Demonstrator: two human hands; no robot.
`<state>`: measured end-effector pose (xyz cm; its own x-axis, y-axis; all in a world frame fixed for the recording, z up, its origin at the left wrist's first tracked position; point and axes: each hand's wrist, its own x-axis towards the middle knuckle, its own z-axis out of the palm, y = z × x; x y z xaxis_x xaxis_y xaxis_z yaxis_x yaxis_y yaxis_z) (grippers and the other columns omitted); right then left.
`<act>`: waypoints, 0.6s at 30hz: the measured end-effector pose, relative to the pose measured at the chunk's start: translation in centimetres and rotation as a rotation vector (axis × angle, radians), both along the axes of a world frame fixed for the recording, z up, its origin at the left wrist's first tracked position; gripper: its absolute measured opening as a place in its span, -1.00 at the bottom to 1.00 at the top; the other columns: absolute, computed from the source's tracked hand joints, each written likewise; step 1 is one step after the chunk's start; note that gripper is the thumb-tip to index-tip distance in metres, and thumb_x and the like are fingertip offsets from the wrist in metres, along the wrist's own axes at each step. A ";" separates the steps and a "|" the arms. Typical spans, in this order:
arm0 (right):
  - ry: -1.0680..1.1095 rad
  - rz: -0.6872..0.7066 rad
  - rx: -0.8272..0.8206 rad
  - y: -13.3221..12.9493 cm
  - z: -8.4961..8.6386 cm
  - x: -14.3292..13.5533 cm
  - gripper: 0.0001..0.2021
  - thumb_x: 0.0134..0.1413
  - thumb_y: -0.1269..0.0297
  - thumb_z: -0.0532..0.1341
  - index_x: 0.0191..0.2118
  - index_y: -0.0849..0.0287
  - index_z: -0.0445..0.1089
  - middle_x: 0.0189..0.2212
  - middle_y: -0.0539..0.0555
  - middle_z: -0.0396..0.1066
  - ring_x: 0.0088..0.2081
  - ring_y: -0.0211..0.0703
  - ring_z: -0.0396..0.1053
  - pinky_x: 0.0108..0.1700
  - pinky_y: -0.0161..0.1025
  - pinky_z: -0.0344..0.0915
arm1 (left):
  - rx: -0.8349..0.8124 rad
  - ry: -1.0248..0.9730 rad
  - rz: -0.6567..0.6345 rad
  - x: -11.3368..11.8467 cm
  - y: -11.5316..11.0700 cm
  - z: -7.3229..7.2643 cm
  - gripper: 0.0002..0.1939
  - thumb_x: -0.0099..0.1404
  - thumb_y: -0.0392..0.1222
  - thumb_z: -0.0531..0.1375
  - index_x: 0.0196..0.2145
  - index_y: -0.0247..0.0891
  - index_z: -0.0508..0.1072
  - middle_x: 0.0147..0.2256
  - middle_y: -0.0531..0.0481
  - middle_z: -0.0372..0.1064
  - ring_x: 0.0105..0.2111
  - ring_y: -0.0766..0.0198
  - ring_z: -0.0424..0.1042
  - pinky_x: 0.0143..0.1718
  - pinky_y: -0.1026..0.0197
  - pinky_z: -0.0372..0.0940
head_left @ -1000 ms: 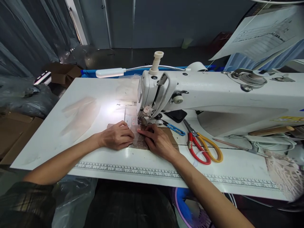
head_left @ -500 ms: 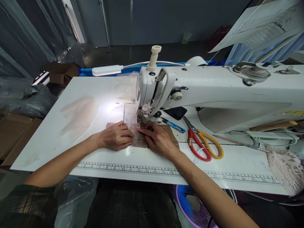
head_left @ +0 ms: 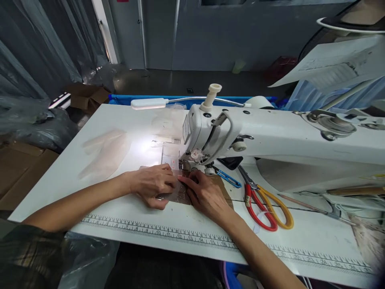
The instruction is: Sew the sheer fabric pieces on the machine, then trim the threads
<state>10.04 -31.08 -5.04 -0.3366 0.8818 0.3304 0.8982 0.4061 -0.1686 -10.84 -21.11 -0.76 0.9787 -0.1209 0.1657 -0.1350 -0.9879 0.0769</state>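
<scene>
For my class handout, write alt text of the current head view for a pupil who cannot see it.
A person's left hand and right hand touch thin, sheer material near the head of a white sewing machine. Red- and yellow-handled scissors lie to the right on the white table.

Sheer fabric: a pale, see-through piece, spread in the gap between the left hand and the right hand, its near part lying over brown.
Fabric's hold: left hand's curled fingers rest at its left side; right hand's extended index fingertip meets its right side.
Brown sheet: flat, opaque and matt, lying partly under the right hand and showing beyond it to the right; its full outline is hidden.
</scene>
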 end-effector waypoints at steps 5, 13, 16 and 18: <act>-0.095 -0.044 -0.035 0.1 0.5 -0.5 -0.64 0.21 0.41 0.00 0.03 0.12 0.43 -0.25 0.21 0.37 -0.35 -0.11 0.37 -0.49 -0.31 0.22 | 0.028 0.024 0.019 -0.2 0.0 -0.3 -0.80 0.15 -0.13 0.11 -0.41 -0.27 0.48 -0.27 -0.12 0.42 -0.34 0.15 0.30 -0.20 0.05 0.20; -0.208 -0.132 -0.224 0.6 1.1 -1.1 -0.57 0.17 0.44 0.07 0.15 0.12 0.31 -0.17 0.26 0.36 -0.31 -0.03 0.38 -0.47 -0.29 0.20 | 0.075 -0.009 0.048 -0.1 0.1 -0.6 -0.75 0.15 -0.10 0.08 -0.40 -0.32 0.46 -0.27 -0.15 0.37 -0.34 0.14 0.28 -0.26 0.04 0.16; -0.227 -0.178 -0.267 0.8 1.4 -1.3 -0.57 0.17 0.43 0.09 0.16 0.06 0.29 -0.16 0.25 0.35 -0.33 -0.06 0.37 -0.49 -0.31 0.16 | 0.099 -0.006 0.068 -0.1 0.1 -0.8 -0.70 0.17 -0.07 0.06 -0.34 -0.35 0.47 -0.22 -0.19 0.36 -0.32 0.12 0.28 -0.24 0.03 0.16; -0.231 -0.197 -0.268 0.8 1.3 -1.3 -0.58 0.17 0.42 0.09 0.14 0.05 0.30 -0.16 0.25 0.35 -0.36 -0.08 0.36 -0.50 -0.30 0.15 | 0.117 0.013 0.090 -0.1 0.1 -0.9 -0.66 0.19 -0.05 0.04 -0.29 -0.37 0.47 -0.19 -0.22 0.36 -0.30 0.10 0.28 -0.21 0.02 0.17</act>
<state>8.78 -30.25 -3.71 -0.1914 0.9814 0.0153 0.9810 0.1918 -0.0295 -10.95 -21.03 -1.68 0.9884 -0.0504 0.1429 -0.0454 -0.9982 -0.0381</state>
